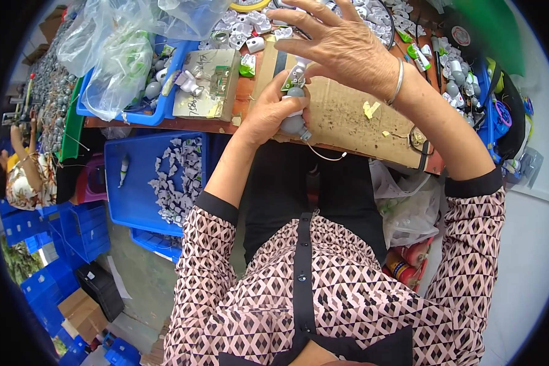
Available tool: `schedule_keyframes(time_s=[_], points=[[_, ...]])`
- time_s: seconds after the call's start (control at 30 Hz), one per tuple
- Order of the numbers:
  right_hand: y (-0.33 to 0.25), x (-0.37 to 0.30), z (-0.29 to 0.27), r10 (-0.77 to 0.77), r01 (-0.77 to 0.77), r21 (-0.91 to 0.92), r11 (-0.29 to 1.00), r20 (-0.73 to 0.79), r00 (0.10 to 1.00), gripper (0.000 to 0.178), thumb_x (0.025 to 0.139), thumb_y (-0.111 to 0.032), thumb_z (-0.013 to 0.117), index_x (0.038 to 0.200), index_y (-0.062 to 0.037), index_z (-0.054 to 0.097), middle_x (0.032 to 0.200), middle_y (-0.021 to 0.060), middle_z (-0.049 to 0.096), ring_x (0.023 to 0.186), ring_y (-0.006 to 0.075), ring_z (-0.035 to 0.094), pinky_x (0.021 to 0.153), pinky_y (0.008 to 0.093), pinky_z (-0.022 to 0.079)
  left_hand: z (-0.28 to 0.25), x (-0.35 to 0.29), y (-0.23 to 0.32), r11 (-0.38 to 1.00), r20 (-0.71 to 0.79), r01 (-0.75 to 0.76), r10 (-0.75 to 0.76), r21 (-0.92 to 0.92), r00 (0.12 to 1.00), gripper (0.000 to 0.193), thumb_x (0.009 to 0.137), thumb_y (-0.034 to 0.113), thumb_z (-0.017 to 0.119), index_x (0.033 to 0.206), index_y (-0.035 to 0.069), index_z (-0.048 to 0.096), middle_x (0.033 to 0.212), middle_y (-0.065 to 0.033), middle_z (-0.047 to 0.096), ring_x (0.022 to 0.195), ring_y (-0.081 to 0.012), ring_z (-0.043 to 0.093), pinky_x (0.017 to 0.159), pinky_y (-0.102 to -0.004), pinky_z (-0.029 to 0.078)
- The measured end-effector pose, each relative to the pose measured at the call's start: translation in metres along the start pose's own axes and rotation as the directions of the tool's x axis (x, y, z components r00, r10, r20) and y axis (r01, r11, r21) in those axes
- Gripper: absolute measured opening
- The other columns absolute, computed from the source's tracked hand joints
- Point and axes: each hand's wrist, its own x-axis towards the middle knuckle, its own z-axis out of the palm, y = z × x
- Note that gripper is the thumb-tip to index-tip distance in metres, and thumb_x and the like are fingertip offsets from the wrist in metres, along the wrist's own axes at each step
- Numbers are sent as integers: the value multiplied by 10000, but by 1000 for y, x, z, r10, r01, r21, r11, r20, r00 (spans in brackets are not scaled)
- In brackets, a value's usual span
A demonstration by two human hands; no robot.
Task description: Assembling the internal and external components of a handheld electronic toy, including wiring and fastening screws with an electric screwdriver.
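Left hand [269, 114] grips bulbous grey plastic gadget [293, 125] over brown cardboard sheet [341, 125], right hand [351, 56] splayed; thin white wire [333, 159] is best kept clear imo.

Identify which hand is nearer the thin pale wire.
Left. The left hand holds the grey-and-white device that the wire trails from; the right hand is farther forward.
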Motion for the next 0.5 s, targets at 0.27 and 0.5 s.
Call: schedule_keyframes(time_s=[0.27, 0.5], points=[[-7, 13, -3, -98, 121, -143, 982, 157, 983, 203, 781, -204, 567, 962, -124, 613, 1324, 99, 424, 1312, 239, 307, 1080, 548, 90, 1, -1, 1, 1000, -4, -7, 7, 24, 1000, 350, 827, 71, 571, 1154, 34, 453, 802, -40, 535, 671, -138, 584, 606, -271, 479], [-12, 17, 4, -184, 221, -234, 947, 171, 968, 187, 796, -198, 530, 927, -108, 629, 1257, 103, 492, 1299, 240, 330, 1081, 552, 105, 0, -2, 2, 999, 10, -12, 11, 41, 1000, 356, 830, 49, 564, 1165, 24, 444, 848, -47, 550, 678, -140, 590, 609, -273, 487]])
